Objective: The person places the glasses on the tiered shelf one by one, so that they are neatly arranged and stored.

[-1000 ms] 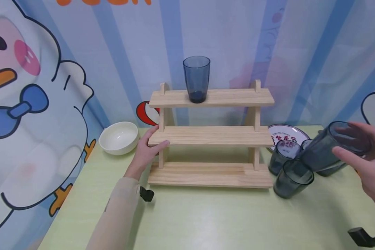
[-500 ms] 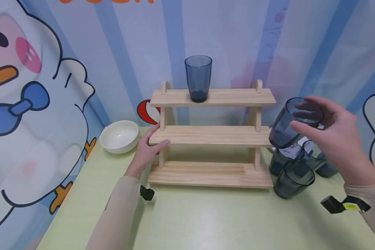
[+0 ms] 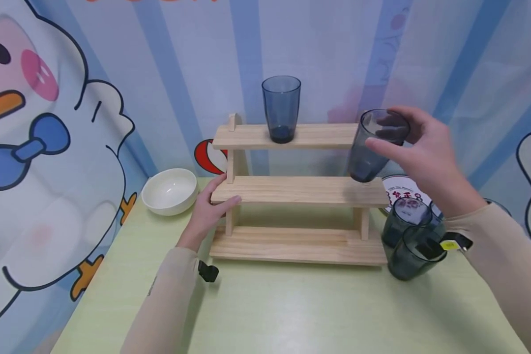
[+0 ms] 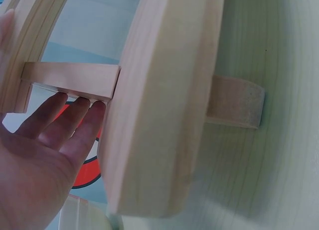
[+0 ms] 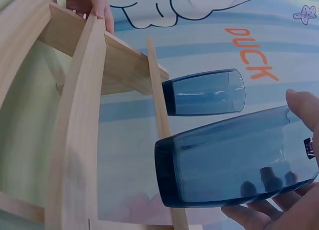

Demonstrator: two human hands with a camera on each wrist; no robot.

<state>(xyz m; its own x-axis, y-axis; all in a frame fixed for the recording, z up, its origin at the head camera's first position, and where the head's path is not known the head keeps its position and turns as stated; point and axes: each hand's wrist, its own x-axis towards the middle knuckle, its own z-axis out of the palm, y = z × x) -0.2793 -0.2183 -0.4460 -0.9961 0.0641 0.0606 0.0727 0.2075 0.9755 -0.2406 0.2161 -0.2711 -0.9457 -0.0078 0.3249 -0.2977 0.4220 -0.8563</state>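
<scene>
A three-tier wooden display shelf [image 3: 301,189] stands on the table. My left hand [image 3: 206,212] holds the left end of its middle tier, thumb at the front edge; in the left wrist view, the fingertips [image 4: 82,103] touch an upright. My right hand [image 3: 425,147] grips a blue-tinted drinking glass [image 3: 371,147] near its rim. That glass is tilted in front of the top tier's right end, above the middle tier, hiding part of the right upright. Another blue glass [image 3: 281,110] stands upright on the top tier, left of centre.
Right of the shelf stand several more blue glasses [image 3: 405,221], partly hidden by my right forearm. Behind them lies a white plate [image 3: 400,184] with red lettering. A white bowl [image 3: 169,191] sits at the left. A printed curtain [image 3: 172,73] hangs behind.
My right hand has carried the glass from above the other glasses leftward and upward to the shelf's right end. The left hand keeps its place on the shelf.
</scene>
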